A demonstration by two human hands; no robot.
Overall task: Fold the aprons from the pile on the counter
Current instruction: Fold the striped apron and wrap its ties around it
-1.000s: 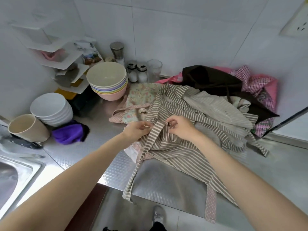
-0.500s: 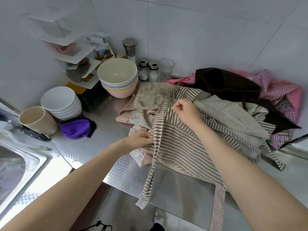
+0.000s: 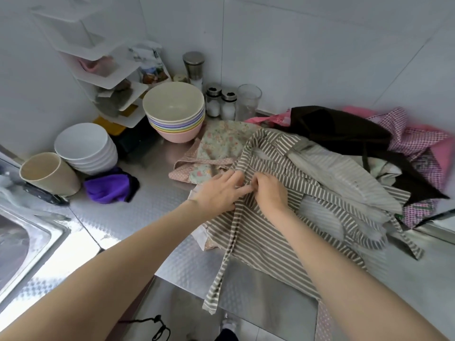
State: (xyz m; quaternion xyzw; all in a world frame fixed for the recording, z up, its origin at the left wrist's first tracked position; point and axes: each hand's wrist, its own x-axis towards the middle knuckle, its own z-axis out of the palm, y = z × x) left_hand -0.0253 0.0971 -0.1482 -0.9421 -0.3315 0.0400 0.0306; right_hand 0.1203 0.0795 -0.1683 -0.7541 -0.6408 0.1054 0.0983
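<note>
A grey-and-cream striped apron (image 3: 275,232) lies spread over the counter's front edge, one strap (image 3: 219,279) hanging down past it. My left hand (image 3: 219,193) and my right hand (image 3: 268,193) meet at the apron's left edge, both pinching the striped cloth near its neck band. Under it lies a floral apron (image 3: 221,146). Behind sits the pile: a dark brown apron (image 3: 344,129), a pink checked apron (image 3: 416,141) and a pale grey striped one (image 3: 349,173).
A stack of coloured bowls (image 3: 174,114), white bowls (image 3: 86,146), a beige cup (image 3: 46,173) and a purple cloth (image 3: 108,185) stand on the steel counter (image 3: 147,217) at left. Shakers (image 3: 220,104) and a glass (image 3: 248,102) line the wall. A sink (image 3: 22,244) is at far left.
My right hand came back down from the neck band toward my left hand. My left hand moved up a little, and both now meet on the apron's left edge.
</note>
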